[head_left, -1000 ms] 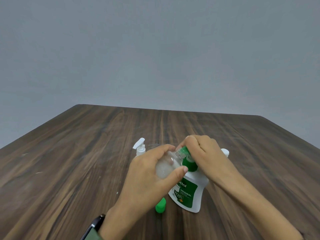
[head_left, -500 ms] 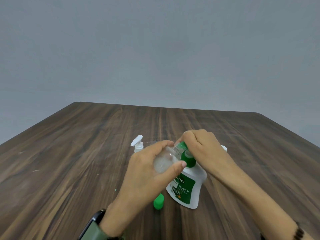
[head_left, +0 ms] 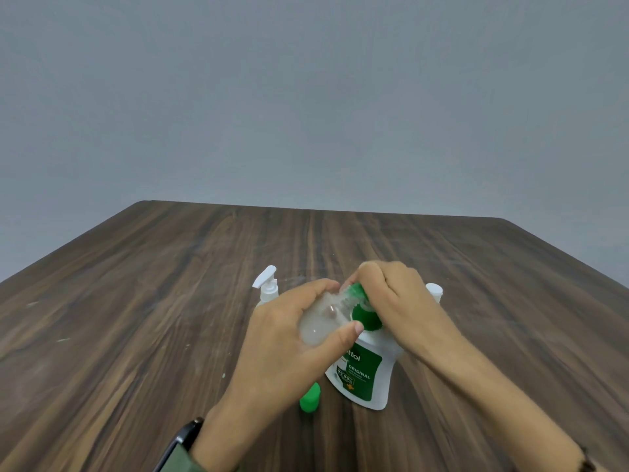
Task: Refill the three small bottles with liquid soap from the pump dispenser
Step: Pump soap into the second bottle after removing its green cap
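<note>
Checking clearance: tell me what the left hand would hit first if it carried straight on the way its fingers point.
Probably the green pump head: the left hand holds the clear bottle tilted toward it, already close. Depth is unclear.

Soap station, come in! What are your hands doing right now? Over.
Left hand grips clear small bottle, tilted at green pump. Right hand on pump. Loose green cap beside white dispenser.

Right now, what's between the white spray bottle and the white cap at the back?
In the head view, both hands: the left hand gripping a clear bottle, the right hand on the green pump.
</note>
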`<control>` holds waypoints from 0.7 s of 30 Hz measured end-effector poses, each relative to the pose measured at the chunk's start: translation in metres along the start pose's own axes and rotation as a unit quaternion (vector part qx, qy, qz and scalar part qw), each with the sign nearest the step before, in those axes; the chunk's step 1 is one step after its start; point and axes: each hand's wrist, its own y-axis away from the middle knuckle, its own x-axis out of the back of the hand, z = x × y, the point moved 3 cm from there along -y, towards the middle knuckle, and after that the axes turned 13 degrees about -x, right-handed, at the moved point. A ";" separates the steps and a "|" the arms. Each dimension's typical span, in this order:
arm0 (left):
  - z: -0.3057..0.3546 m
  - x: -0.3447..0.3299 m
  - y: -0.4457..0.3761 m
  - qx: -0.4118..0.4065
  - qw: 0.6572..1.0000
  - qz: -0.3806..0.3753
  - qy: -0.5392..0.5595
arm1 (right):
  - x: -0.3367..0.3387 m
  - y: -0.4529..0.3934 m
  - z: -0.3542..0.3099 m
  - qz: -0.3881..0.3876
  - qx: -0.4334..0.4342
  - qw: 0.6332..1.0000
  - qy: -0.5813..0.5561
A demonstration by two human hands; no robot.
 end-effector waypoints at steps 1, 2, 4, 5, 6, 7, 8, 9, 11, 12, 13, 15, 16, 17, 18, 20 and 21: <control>0.000 -0.001 0.001 0.004 1.000 -0.004 0.002 | -0.001 0.001 0.001 -0.002 0.000 1.000 0.006; 0.000 -0.002 0.001 0.011 1.000 -0.002 0.014 | -0.002 0.001 0.001 -0.006 0.001 1.000 0.009; 0.000 -0.002 0.001 0.016 0.999 0.010 0.026 | 0.000 -0.001 -0.001 -0.006 0.005 1.000 0.002; 0.001 -0.001 0.000 0.011 1.000 0.015 0.021 | 0.001 -0.002 -0.002 0.001 0.011 1.000 0.003; 0.001 0.000 -0.001 0.004 1.000 0.015 0.013 | 0.001 -0.002 -0.002 0.004 0.012 1.000 0.004; 0.001 0.000 -0.001 0.000 1.000 0.009 0.008 | 0.001 -0.001 0.000 0.004 0.010 1.000 0.003; 0.001 -0.001 -0.001 0.004 1.000 0.004 0.011 | -0.001 0.001 0.001 -0.001 0.006 1.000 0.005; 0.001 -0.002 0.000 0.011 1.000 0.004 0.022 | -0.002 0.002 0.001 -0.007 0.007 1.000 0.008; 0.001 -0.002 0.001 0.015 0.999 0.015 0.038 | -0.001 -0.001 0.000 -0.010 0.011 1.000 0.009; 0.001 -0.002 0.000 0.011 0.999 0.021 0.034 | 0.001 -0.003 -0.001 -0.004 0.016 1.000 0.011; 0.001 -0.001 -0.001 0.006 0.999 0.022 0.026 | 0.002 -0.004 -0.002 0.001 0.022 1.000 0.013; 0.000 -0.001 -0.001 0.003 1.000 0.011 0.019 | 0.000 -0.001 0.001 0.003 0.026 1.000 0.014; 0.000 -0.002 0.001 0.010 1.000 0.008 0.023 | -0.001 0.002 0.002 -0.001 0.024 1.000 0.018; 0.000 -0.003 0.002 0.017 0.999 0.010 0.032 | -0.002 0.002 0.003 -0.006 0.024 1.000 0.020; 0.001 -0.004 0.002 0.020 0.999 0.014 0.039 | -0.002 0.001 0.002 -0.009 0.023 0.999 0.020; 0.002 -0.002 0.001 0.011 0.999 0.026 0.031 | 0.001 -0.005 -0.001 -0.002 0.026 0.999 0.024; 0.002 -0.001 -0.001 0.004 0.999 0.026 0.020 | 0.001 -0.006 -0.001 0.005 0.028 0.999 0.027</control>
